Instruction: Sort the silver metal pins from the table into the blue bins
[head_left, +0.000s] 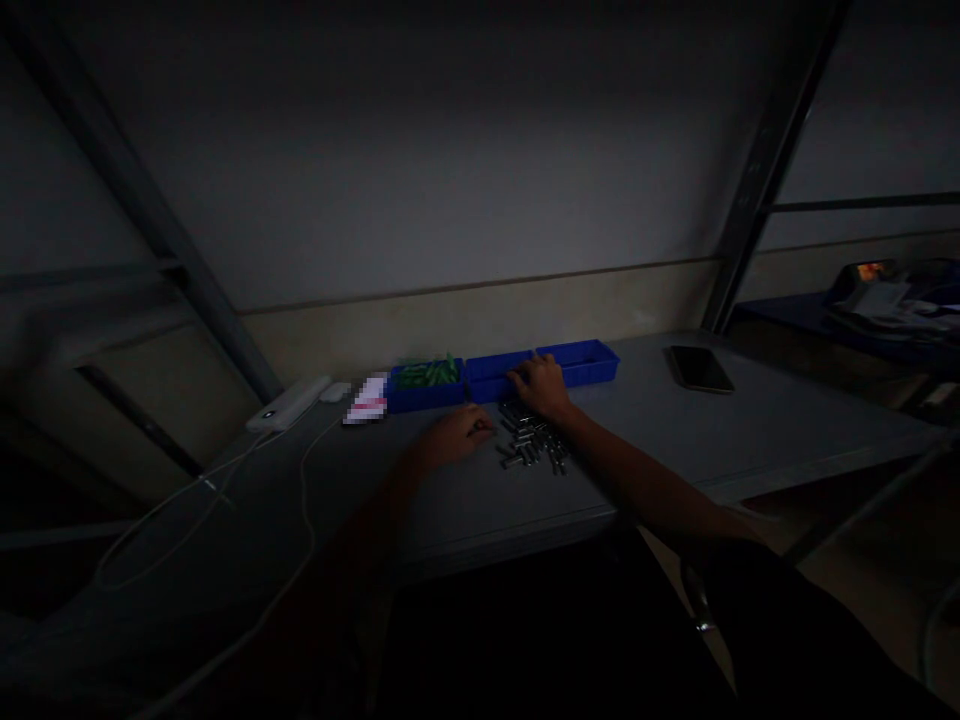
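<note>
A loose pile of small shiny metal pieces (531, 442) lies on the grey table. My left hand (459, 434) is just left of the pile, its fingers curled together near the tabletop; whatever they hold is too small and dark to name. Above the back of the pile, my right hand (541, 384) reaches over the front edge of the middle blue bin (487, 380), fingers bent downward, with their tips partly hidden. To its right is another blue bin (592, 372). The left blue bin (426, 398) holds green pieces (429, 374).
A white device (289, 404) with cables lies at the left of the table (645, 430), beside a pink and white item (367, 400). A dark phone-like object (700, 368) rests at the right. Metal posts (750, 200) stand at both sides.
</note>
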